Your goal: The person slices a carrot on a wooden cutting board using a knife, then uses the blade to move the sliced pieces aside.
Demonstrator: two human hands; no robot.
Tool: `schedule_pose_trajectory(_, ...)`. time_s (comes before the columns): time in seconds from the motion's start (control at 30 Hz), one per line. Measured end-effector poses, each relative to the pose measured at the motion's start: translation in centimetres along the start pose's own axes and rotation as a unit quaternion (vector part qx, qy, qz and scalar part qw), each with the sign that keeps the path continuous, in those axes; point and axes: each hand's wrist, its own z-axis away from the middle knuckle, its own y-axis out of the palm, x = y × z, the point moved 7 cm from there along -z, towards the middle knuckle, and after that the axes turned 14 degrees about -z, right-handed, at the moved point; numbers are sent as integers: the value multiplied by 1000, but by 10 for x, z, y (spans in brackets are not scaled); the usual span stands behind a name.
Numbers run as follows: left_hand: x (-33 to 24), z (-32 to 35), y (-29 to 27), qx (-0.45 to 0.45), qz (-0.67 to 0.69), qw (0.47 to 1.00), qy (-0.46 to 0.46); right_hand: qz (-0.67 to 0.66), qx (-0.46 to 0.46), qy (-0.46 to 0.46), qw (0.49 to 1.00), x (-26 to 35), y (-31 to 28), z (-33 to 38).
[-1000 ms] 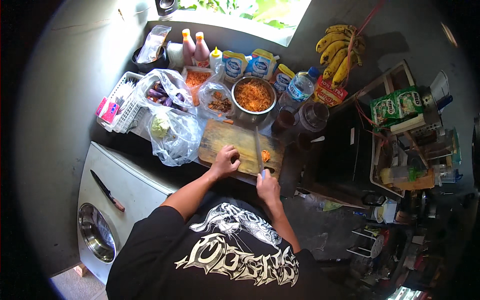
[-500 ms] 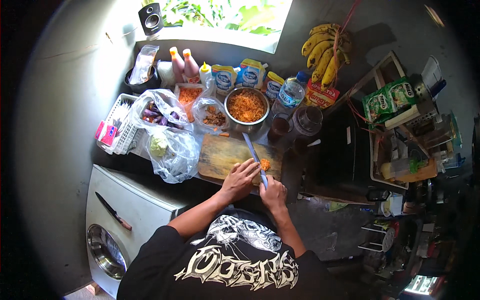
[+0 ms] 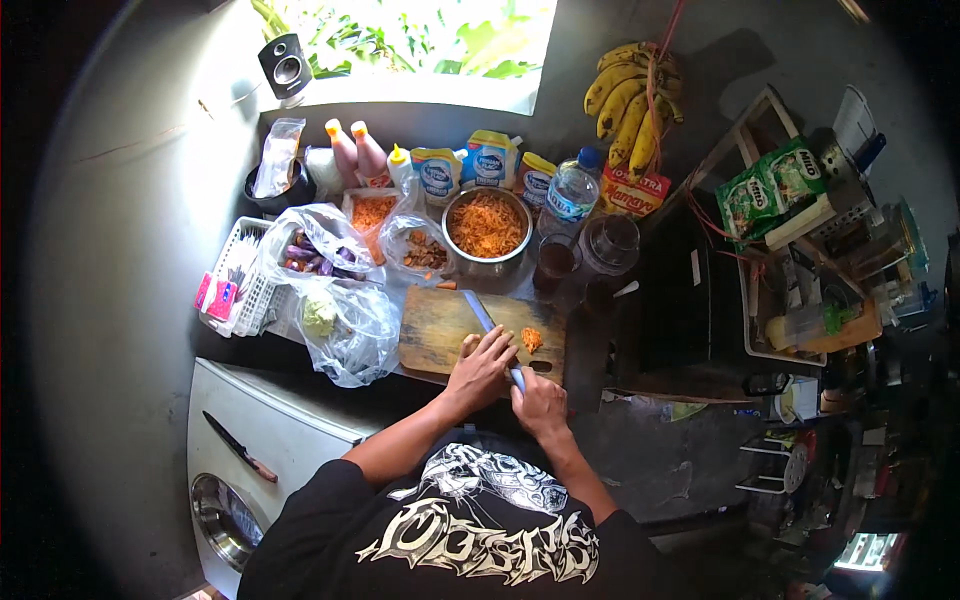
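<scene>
Left hand (image 3: 480, 368) has slid right, now pinning the carrot (image 3: 468, 345) on the board (image 3: 430, 330); right hand (image 3: 538, 400) grips the knife (image 3: 487, 323). Bowl (image 3: 487, 225) heaped with shreds, small pile (image 3: 531, 340) cut, plenty left.

The left hand (image 3: 480, 368) covers whatever it presses on the cutting board (image 3: 435, 330); the knife (image 3: 492, 335) handle is hidden in the right hand (image 3: 538, 403).

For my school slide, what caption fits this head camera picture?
Right hand holds a blue-handled knife on a worn wooden cutting board, left hand alongside.
</scene>
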Motion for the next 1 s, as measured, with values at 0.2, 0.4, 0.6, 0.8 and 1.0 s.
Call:
schedule_pose_trajectory(0.2, 14, 5, -2, 11, -53, 997, -51, 5, 17, -21, 1000, 3, 0, 1)
schedule_pose_trajectory(0.4, 24, 1, 11, 111, -9, 992, -54, 0, 36, -35, 999, 14, 7, -3)
schedule_pose_trajectory(0.6, 32, 18, -7, 44, 28, 995, -79, -27, 30, 26, 999, -7, 12, -7)
schedule_pose_trajectory(0.8, 66, 48, -6, 26, 137, 978, -154, -104, -29, 55, 993, -8, -20, -5)
schedule_pose_trajectory(1.0, 112, 28, 2, -6, 125, 975, -186, -178, -89, 14, 980, -3, -55, -25)
